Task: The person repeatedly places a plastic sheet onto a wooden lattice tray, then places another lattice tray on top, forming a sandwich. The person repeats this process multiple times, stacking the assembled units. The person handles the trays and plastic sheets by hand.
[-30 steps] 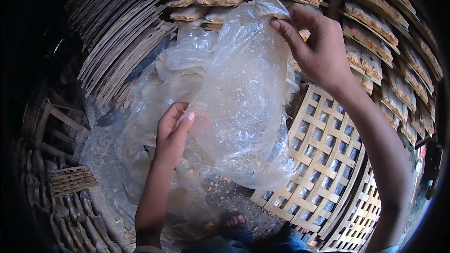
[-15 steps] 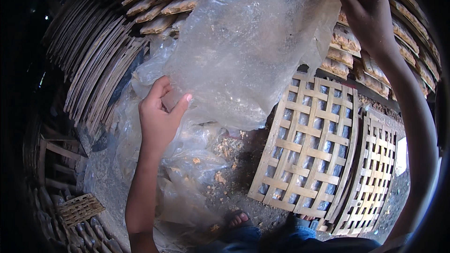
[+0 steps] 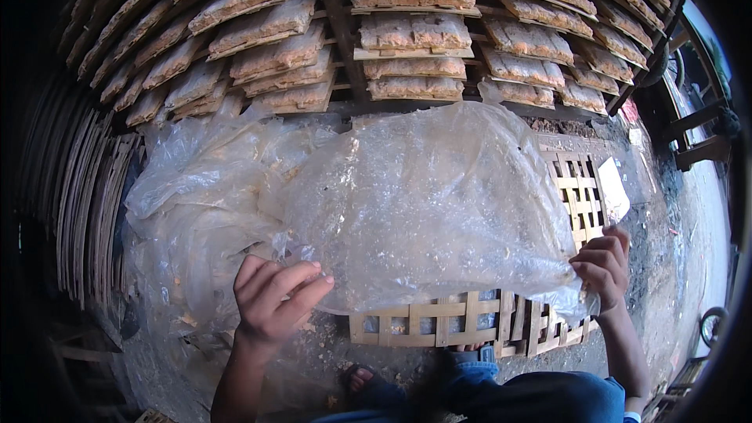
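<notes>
A large, cloudy clear plastic sheet [image 3: 439,204], dusted with pale crumbs, is spread out between my two hands. My right hand [image 3: 605,270] grips its near right corner, with the fingers closed and a bunched end hanging beneath. At the sheet's near left edge is my left hand [image 3: 278,298], its fingers curled and pinched on the plastic. A heap of crumpled plastic sheeting [image 3: 204,196] lies to the left, partly under the spread sheet. Below the sheet, a woven bamboo lattice panel [image 3: 423,325] is mostly covered.
Racks of crusty, orange-edged slabs [image 3: 415,31] on thin boards rise across the far side. Stacked thin wooden boards [image 3: 82,204] stand at left. Another lattice panel [image 3: 580,188] shows at right, beside a white piece [image 3: 614,189]. My feet are at the near edge.
The sheet has come down from its raised, tilted position and is now spread lower and wider. My right hand has moved down toward me. The view has shifted, showing more of the racks.
</notes>
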`<action>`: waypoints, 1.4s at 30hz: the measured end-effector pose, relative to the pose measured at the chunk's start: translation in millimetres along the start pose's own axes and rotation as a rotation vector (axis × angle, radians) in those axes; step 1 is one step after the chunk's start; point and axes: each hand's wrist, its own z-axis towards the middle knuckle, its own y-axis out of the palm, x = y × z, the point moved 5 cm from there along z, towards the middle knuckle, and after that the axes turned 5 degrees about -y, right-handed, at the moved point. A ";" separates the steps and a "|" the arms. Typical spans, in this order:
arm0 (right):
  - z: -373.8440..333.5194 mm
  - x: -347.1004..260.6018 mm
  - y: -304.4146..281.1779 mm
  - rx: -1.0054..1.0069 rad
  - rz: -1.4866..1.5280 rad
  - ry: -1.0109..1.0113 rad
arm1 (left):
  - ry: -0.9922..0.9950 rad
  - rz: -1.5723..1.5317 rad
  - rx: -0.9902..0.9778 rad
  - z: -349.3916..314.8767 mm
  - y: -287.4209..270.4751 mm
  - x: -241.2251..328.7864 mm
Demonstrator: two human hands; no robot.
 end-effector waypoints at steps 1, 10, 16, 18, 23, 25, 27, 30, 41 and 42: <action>-27.4 -10.7 17.6 -0.069 0.023 0.013 | 0.000 0.006 -0.065 -17.0 15.6 3.5; -162.3 -36.4 128.2 -0.420 0.233 0.195 | -0.202 -0.152 -0.446 -148.3 147.8 6.2; -171.0 -48.2 121.9 -0.421 0.259 0.295 | -0.305 -0.195 -0.484 -167.5 154.7 15.4; -178.6 -53.1 119.4 -0.433 0.256 0.321 | -0.319 -0.222 -0.521 -167.5 149.3 17.0; -177.7 -53.0 110.9 -0.481 0.353 0.395 | -0.329 -0.351 -0.595 -155.5 134.9 10.1; -174.3 -46.7 108.7 -0.470 0.373 0.437 | -0.345 -0.386 -0.528 -153.1 135.3 -2.0; -156.2 -37.7 112.0 -0.422 0.396 0.448 | -0.369 -0.265 -0.433 -142.1 152.1 -24.5; -135.0 -22.1 135.1 -0.425 0.337 0.462 | -0.416 -0.153 -0.334 -87.9 189.3 -54.3; -75.2 32.9 258.4 -0.745 0.124 0.318 | -0.246 -0.065 -0.370 -55.3 279.3 -73.5; -73.8 33.1 262.0 -0.730 0.116 0.281 | -0.244 -0.062 -0.353 -59.3 276.4 -74.5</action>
